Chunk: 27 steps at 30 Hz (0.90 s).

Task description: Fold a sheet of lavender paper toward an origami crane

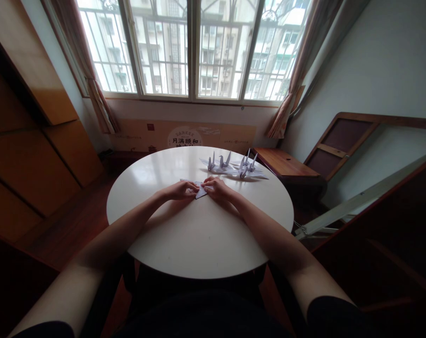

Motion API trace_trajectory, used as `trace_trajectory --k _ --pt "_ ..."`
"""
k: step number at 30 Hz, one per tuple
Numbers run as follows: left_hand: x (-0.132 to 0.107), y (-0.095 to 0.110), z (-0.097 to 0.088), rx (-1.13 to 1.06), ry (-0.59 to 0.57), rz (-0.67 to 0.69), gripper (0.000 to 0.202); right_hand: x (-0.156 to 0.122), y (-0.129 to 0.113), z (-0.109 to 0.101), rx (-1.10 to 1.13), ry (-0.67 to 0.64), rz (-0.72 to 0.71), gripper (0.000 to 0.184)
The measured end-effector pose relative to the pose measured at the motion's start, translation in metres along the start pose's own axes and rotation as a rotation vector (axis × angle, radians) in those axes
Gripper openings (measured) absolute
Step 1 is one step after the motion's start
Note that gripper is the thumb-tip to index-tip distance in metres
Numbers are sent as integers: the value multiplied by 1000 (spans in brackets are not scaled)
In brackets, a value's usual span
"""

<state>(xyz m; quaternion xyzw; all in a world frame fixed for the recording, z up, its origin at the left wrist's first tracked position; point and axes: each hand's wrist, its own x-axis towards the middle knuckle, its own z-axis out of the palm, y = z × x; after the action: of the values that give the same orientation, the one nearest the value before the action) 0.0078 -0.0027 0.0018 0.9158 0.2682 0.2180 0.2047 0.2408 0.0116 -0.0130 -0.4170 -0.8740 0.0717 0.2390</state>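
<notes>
A partly folded piece of white paper lies on the round white table, with a pointed corner toward me. My left hand holds its left side, fingers closed on the paper. From the other side, my right hand pinches it near the middle, fingertips close to those of my left hand. Parts of the paper are hidden under both hands. Behind my right hand stand several folded paper cranes, grouped toward the table's far right, their necks and tails pointing up.
Beyond the table, a long printed cardboard box rests under the barred window. A low wooden stand is at the right, near a leaning wooden frame. Wooden cabinets line the left side.
</notes>
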Motion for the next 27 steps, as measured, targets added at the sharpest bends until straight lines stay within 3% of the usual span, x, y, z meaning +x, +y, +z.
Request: trace_trajectory --k 9,19,27 --pt "-1 -2 0 -155 -43 -28 35 1 2 0 84 10 -21 25" --pt "0 -2 1 -188 -63 1 35 2 3 1 110 18 -39 24" --pt "1 4 7 53 13 -17 43 1 2 1 125 27 -22 23"
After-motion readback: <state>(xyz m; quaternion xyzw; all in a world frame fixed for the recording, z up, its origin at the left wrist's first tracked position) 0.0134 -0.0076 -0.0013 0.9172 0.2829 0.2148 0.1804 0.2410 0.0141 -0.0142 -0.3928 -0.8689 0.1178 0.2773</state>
